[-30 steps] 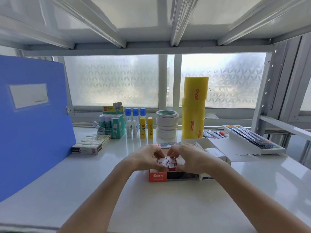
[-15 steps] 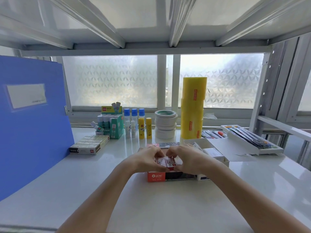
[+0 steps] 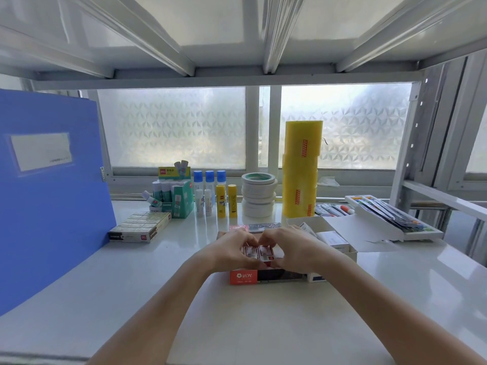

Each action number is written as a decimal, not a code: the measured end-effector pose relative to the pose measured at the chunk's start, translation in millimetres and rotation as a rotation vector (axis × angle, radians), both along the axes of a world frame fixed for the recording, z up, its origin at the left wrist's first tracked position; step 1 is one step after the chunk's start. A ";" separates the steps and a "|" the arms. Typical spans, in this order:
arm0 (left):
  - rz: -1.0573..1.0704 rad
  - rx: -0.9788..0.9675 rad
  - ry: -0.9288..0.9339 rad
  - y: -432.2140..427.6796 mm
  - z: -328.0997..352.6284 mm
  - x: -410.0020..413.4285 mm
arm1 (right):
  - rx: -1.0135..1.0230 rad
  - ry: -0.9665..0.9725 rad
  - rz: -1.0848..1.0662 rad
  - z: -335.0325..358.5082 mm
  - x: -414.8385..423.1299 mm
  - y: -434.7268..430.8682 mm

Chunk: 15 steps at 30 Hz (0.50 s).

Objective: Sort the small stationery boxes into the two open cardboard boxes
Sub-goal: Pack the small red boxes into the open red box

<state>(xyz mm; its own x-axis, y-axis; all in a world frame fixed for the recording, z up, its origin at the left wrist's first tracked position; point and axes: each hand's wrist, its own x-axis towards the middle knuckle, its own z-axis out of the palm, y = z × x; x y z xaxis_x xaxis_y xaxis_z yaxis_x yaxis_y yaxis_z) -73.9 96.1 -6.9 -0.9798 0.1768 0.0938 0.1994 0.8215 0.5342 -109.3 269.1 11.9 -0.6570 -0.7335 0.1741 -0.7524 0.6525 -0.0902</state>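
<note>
A tall stack of yellow tape rolls (image 3: pixel 301 169) stands at the back of the white shelf (image 3: pixel 110 280). Just left of it sits a stack of white tape rolls (image 3: pixel 258 195), then glue sticks (image 3: pixel 214 196), farther left a green display box (image 3: pixel 177 196), and far left a blue folder (image 3: pixel 50 191)

Only clearly readable text: white "远光" with a flower logo on the orange end of the red carton (image 3: pixel 243 276), just below the fingers (image 3: pixel 253 259). Small red-and-white boxes (image 3: pixel 259 253) between the fingers carry print, too small to read. Green glue display box (image 3: pixel 174 173) far behind-left of the fingers: red logo, illegible. Blue folder (image 3: pixel 42 151) label at far left: tiny unreadable line.
</note>
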 end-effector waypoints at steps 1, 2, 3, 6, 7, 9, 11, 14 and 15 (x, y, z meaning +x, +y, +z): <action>0.000 -0.016 0.005 0.4 -0.3 -0.2 | -0.004 -0.012 0.006 0.6 0.7 0.2; 0.010 -0.040 0.007 0.3 -1.1 -0.4 | -0.020 -0.025 0.015 2.5 2.2 1.2; 0.026 -0.069 0.000 -0.2 -1.8 -1.0 | -0.051 -0.034 0.022 5.3 4.1 2.9; 0.047 -0.158 -0.017 -2.2 -3.1 -3.7 | -0.163 -0.066 0.061 16.0 17.0 9.8; 0.034 -0.179 -0.011 -1.9 -2.0 -3.9 | -0.164 -0.083 0.082 18.4 23.7 10.9; 0.019 -0.190 -0.005 -1.2 0.6 -4.0 | -0.098 -0.085 0.127 18.5 37.1 7.7; 0.019 -0.202 -0.005 -2.8 3.7 -3.4 | -0.034 -0.021 0.137 12.3 44.7 -1.7; 0.048 -0.223 -0.038 -12.6 7.2 0.1 | -0.036 0.046 0.113 3.9 47.2 -17.6; 0.057 -0.221 -0.054 -17.4 8.3 1.0 | -0.037 0.056 0.117 0.9 46.7 -22.8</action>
